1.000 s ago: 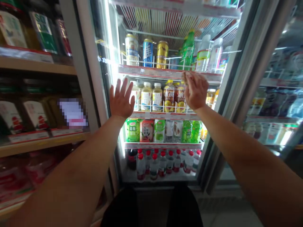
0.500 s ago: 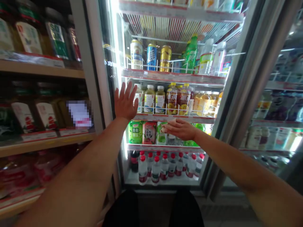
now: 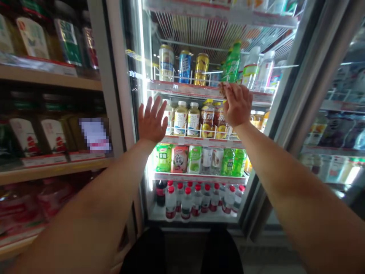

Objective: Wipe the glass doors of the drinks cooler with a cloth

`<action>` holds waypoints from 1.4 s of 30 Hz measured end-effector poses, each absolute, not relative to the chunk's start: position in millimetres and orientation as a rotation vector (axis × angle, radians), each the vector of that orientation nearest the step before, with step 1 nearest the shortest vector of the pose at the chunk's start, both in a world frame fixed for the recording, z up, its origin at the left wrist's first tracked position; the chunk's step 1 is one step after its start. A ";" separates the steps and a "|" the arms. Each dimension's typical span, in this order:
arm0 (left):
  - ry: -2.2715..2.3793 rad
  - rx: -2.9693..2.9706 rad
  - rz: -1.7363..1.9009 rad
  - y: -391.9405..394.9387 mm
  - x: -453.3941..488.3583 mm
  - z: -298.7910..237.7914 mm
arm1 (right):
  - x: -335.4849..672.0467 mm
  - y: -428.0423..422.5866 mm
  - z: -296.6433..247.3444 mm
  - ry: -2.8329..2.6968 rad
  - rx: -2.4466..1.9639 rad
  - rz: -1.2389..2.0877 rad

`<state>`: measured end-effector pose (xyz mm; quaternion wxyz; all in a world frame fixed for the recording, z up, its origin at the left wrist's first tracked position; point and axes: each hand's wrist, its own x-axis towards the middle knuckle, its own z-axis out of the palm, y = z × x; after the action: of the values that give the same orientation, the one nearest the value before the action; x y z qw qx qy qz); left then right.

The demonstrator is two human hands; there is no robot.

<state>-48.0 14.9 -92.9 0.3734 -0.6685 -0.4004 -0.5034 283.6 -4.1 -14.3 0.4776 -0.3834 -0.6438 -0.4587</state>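
My left hand [image 3: 152, 123] rests with fingers spread, apparently flat on the glass door [image 3: 182, 152] of a lit drinks fridge. My right hand [image 3: 237, 103] is higher and to the right, before the shelf edge under the cans. Its fingers are bent over a crumpled brownish cloth [image 3: 222, 90], pressed to the glass; most of the cloth is hidden under the hand. Behind the glass, near the right hand, are a green bottle [image 3: 234, 62] and a gold can [image 3: 201, 69]. Bottles with pale labels [image 3: 180, 118] stand beside the left hand.
Red-capped water bottles [image 3: 186, 205] fill the fridge bottom. Left of the frame, an open wooden shelf [image 3: 51, 80] holds more bottles. A metal door handle [image 3: 299, 110] runs along the right, with another fridge beyond. My dark-clothed legs [image 3: 222, 251] are close to the fridge base.
My right hand has moved up and slightly right across the glass with the cloth, from the green-carton shelf to the can shelf's edge. The left hand has stayed almost in place.
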 end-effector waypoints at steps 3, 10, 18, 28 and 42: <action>-1.050 -1.675 -1.298 10.8 -51.3 -79.1 | 281.9 -2.4 -19.0 -1.587 -0.914 -1.095; -1.078 -1.702 -1.419 14.8 -52.2 -8.8 | 287.4 4.7 -19.0 -1.501 -0.838 -1.078; -0.998 -1.720 -1.454 24.4 -49.8 -4.5 | 300.2 30.0 -5.4 -0.939 -0.841 -0.998; -0.992 -1.692 -1.429 17.0 -49.0 -7.3 | 218.8 -10.4 -103.7 -1.980 -0.466 -1.283; -0.980 -1.665 -1.415 15.8 -49.1 -7.3 | 211.9 6.3 44.6 -1.668 -0.774 -1.148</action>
<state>-49.1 15.8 -7.3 0.3648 -0.6474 -0.3810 -0.5501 211.9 6.3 44.6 0.4680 -0.3155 -0.6800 -0.4680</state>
